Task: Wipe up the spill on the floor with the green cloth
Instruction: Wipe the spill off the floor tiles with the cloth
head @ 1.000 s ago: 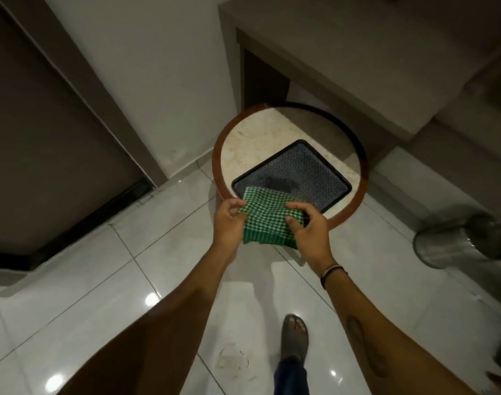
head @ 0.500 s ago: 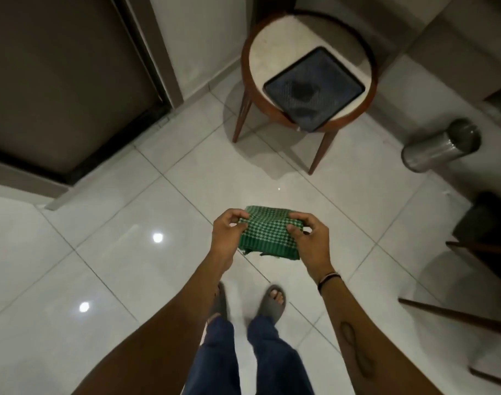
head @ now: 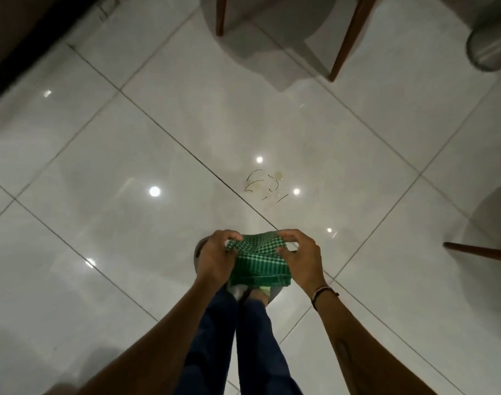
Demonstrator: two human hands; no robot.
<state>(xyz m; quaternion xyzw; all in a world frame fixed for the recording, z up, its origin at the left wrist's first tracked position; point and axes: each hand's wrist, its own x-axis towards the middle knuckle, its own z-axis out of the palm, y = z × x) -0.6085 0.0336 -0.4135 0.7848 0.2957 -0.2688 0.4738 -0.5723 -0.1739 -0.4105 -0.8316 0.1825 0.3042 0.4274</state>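
Observation:
The green checked cloth (head: 259, 260) is folded and held in the air above my feet. My left hand (head: 215, 259) grips its left edge and my right hand (head: 300, 262) grips its right edge, fingers curled over the top. The spill (head: 265, 185) is a small wet patch with thin dark streaks on the glossy white floor tile, a short way beyond the cloth. Both hands are well above the floor and apart from the spill.
Two brown legs of the round table (head: 347, 35) stand at the top, beyond the spill. A steel bin (head: 491, 44) sits at the top right. Another wooden leg (head: 477, 250) juts in from the right. A dark door threshold (head: 13, 52) is at the top left.
The view has tilted down from the round table to the floor. Both hands carried the cloth off the table's tray and now hold it over my feet; the spill has come into view.

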